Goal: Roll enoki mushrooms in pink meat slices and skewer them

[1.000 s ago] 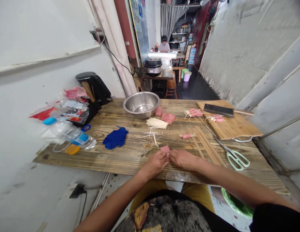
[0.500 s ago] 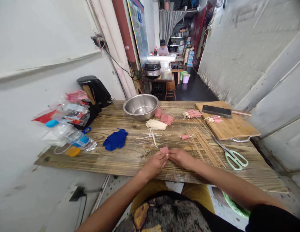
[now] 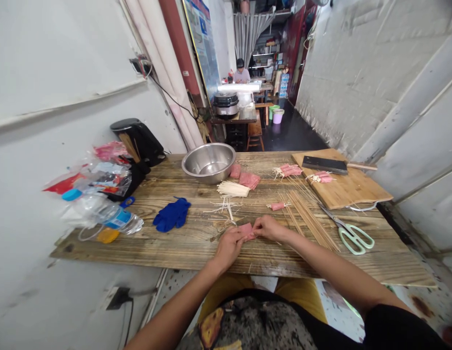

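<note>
A pink slice of meat (image 3: 246, 229) lies near the front of the wooden table, between my two hands. My left hand (image 3: 229, 244) is closed on its left edge. The fingertips of my right hand (image 3: 267, 228) pinch at its right side. Whether mushrooms are inside the slice is hidden by the fingers. Just beyond are loose enoki strands (image 3: 230, 210) and a bunch of enoki mushrooms (image 3: 233, 189), beside stacked meat slices (image 3: 250, 180). One finished meat roll (image 3: 277, 206) with enoki ends sticking out rests to the right, near thin bamboo skewers (image 3: 313, 221).
A steel bowl (image 3: 208, 163) stands at the back. Scissors (image 3: 352, 233) lie right of the skewers; a cleaver (image 3: 325, 165) and several rolls (image 3: 321, 177) are on the cutting board (image 3: 352, 187). Leftward are a blue glove (image 3: 171, 214) and a water bottle (image 3: 118, 218). Another person (image 3: 241, 74) sits far back.
My right hand has lifted slightly and shifted a little away from my left, uncovering more of the meat slice. The whole view has tilted slightly.
</note>
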Demonstrator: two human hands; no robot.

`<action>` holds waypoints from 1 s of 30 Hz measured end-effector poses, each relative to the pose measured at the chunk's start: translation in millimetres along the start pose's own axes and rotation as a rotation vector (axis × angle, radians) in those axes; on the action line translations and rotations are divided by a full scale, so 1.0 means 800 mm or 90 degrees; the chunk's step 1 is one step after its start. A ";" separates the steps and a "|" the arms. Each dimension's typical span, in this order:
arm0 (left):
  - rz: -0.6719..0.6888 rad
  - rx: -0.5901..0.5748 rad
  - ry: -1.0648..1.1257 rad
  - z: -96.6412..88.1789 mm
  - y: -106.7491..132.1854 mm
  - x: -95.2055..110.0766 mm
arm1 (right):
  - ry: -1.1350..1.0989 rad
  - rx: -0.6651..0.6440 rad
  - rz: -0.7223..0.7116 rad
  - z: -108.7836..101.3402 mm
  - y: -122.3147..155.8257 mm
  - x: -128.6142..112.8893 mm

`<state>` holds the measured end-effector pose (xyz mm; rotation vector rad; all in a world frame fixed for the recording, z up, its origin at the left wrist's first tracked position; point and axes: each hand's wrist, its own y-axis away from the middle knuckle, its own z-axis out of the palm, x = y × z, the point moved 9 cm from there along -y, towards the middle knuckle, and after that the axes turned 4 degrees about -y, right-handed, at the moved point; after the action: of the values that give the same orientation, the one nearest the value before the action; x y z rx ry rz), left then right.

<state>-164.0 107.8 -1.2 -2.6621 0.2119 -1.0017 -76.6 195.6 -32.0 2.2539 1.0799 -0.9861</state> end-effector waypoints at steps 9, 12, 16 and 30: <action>-0.039 0.058 0.033 -0.006 0.006 -0.019 | 0.005 -0.022 0.024 0.003 -0.005 0.000; 0.106 0.079 -0.057 -0.013 0.010 0.014 | -0.007 -0.028 0.048 0.002 -0.005 0.000; 0.212 0.049 -0.203 -0.005 0.017 0.042 | -0.024 -0.051 0.046 0.000 -0.007 -0.007; 0.224 0.039 -0.281 0.000 0.016 0.052 | -0.041 -0.066 0.060 0.005 -0.010 -0.003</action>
<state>-133.5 86.1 20.2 -2.5832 0.5171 -0.2998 -85.5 196.3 -33.5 2.1541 0.9667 -0.9349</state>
